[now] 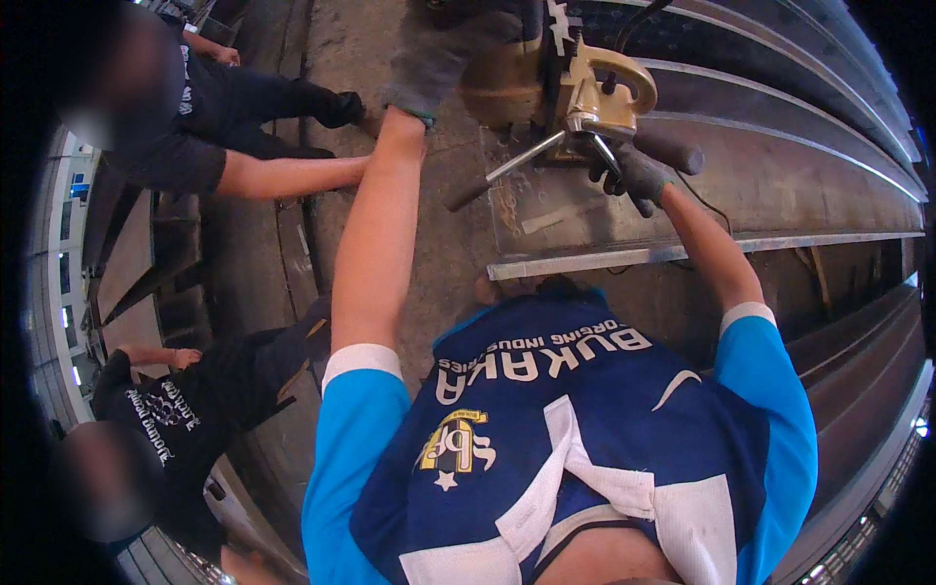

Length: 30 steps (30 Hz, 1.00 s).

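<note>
A beige machine that looks like a portable magnetic drill (pixel 590 102) stands on a large steel beam (pixel 780 185). Lever handles with dark grips spread from its hub. My right hand (pixel 643 180), in a dark glove, has its fingers curled round one metal feed lever (pixel 604 148). Another lever (pixel 526 156) points to the left, and a thick dark grip (pixel 673 153) lies just above my right hand. My left hand (pixel 434 73), also gloved, reaches far forward beside the machine's rounded body (pixel 497 88). Blur hides its fingers, so its contact with the machine is unclear.
A person in black (pixel 210 146) at the upper left stretches a forearm (pixel 292 178) behind mine. Another person in black (pixel 185 419) is at the lower left. A dark cable (pixel 710 195) runs over the beam near its raised edge (pixel 702 253). More long steel beams (pixel 780 88) lie at right.
</note>
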Motion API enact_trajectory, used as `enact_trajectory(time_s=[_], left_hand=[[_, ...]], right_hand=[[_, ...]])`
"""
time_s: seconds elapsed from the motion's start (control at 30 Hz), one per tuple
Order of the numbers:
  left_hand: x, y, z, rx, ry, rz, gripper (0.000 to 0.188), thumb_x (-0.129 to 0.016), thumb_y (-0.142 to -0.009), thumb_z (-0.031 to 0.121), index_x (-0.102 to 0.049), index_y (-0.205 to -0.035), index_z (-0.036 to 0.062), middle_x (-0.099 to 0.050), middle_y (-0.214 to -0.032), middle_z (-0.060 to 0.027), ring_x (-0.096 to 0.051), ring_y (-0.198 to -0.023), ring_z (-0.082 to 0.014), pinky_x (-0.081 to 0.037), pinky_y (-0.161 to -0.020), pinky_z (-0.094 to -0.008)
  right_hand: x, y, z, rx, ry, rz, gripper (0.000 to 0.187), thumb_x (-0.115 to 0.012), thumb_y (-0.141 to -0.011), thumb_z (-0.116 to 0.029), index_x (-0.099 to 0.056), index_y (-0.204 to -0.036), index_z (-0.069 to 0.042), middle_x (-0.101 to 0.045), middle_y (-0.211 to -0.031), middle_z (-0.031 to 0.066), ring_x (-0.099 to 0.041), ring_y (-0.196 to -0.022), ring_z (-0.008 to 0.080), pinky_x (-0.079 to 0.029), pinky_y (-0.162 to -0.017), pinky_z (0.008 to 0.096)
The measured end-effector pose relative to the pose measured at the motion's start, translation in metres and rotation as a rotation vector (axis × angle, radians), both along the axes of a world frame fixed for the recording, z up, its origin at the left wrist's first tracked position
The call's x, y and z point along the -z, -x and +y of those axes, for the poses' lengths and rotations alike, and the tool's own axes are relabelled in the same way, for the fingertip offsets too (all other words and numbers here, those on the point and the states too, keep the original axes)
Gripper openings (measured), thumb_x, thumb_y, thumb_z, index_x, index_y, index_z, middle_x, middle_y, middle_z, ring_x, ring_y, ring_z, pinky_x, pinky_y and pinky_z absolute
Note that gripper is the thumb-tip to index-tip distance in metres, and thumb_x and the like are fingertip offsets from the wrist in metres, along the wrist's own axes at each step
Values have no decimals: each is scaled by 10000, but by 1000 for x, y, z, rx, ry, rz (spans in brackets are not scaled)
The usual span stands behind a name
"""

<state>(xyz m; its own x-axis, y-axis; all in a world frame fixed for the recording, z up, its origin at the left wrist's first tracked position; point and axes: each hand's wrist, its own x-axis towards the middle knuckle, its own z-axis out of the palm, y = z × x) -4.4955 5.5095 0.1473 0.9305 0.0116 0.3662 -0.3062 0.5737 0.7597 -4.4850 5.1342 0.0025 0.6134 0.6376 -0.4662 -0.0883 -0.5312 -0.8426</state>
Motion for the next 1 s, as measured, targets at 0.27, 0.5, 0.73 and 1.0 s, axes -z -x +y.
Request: enact_trajectory(time_s=[0.27, 0.5, 0.73, 1.0], left_hand=[[0, 1, 2, 110, 150, 1, 523, -803, -981, 232, -627, -1438, 48, -705, -1334, -127, -695, -1199, -259, -608, -989, -448], [11, -10, -3, 246, 255, 25, 548, -801, -983, 241, -610, -1459, 49, -697, -1346, -138, -691, -1211, -271, -613, -990, -464], [-17, 23, -20, -24, -172, -11, 613, -856, -925, 239, -598, -1449, 53, -701, -1346, -141, -698, -1207, -265, -601, -1007, -444], [-14, 173, -4, -263, -1438, 526, 643, -716, -940, 575, -718, -1281, 29, -764, -1191, -238, -721, -1174, -396, -554, -1007, -472]], right_hand=[[51, 21, -41, 176, 57, -116, 260, -559, -1055, -266, -702, -1002, -56, -648, -872, 43, -569, -699, 154, -472, -647, 367], [-39, 25, -62, -70, 442, -866, 173, -620, -941, -184, -695, -1017, -48, -711, -882, 176, -706, -835, 382, -526, -737, 515], [-159, 42, -44, -221, 719, -1220, 166, -639, -919, -156, -627, -1075, -100, -709, -875, 176, -705, -854, 410, -522, -724, 546], [-190, 53, -15, -267, 457, -1496, 398, -626, -941, -181, -590, -1334, -120, -718, -986, 213, -711, -923, 418, -554, -785, 523]])
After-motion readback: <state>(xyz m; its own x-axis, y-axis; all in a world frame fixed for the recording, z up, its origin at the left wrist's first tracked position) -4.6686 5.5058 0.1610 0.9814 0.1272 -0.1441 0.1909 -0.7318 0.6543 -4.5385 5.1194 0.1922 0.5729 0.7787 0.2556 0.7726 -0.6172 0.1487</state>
